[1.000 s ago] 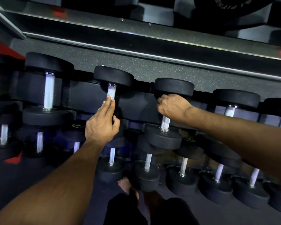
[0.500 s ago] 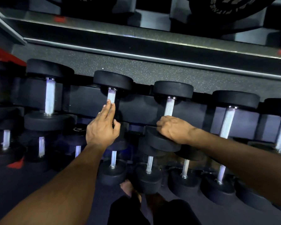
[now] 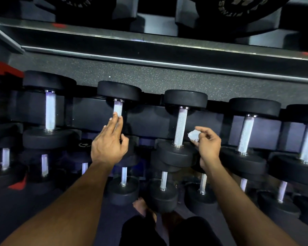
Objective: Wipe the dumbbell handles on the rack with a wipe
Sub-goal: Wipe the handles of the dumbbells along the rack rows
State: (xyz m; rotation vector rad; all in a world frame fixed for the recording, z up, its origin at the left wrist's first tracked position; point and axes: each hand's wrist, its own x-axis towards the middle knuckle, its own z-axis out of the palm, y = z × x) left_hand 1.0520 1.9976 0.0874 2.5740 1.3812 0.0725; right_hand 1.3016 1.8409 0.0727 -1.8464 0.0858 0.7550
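Observation:
Black dumbbells with knurled silver handles lie in rows on a dark rack [image 3: 89, 110]. My left hand [image 3: 108, 142] rests with straight fingers on the handle of one top-row dumbbell [image 3: 118, 110]. My right hand [image 3: 207, 144] pinches a small crumpled white wipe [image 3: 193, 136] just right of the neighbouring dumbbell's handle [image 3: 180, 126], not touching it. That handle is fully bare from top collar to bottom collar.
More dumbbells fill the top row to the right [image 3: 244, 135] and left [image 3: 50, 110], and a lower row [image 3: 163, 181] sits nearer me. Speckled floor [image 3: 167, 80] lies behind the rack. Weight plates [image 3: 238, 8] stand at the top. My feet and knees show at the bottom.
My right hand slid down the middle handle, then came off it to the right, showing the wipe. My left hand stayed on its handle.

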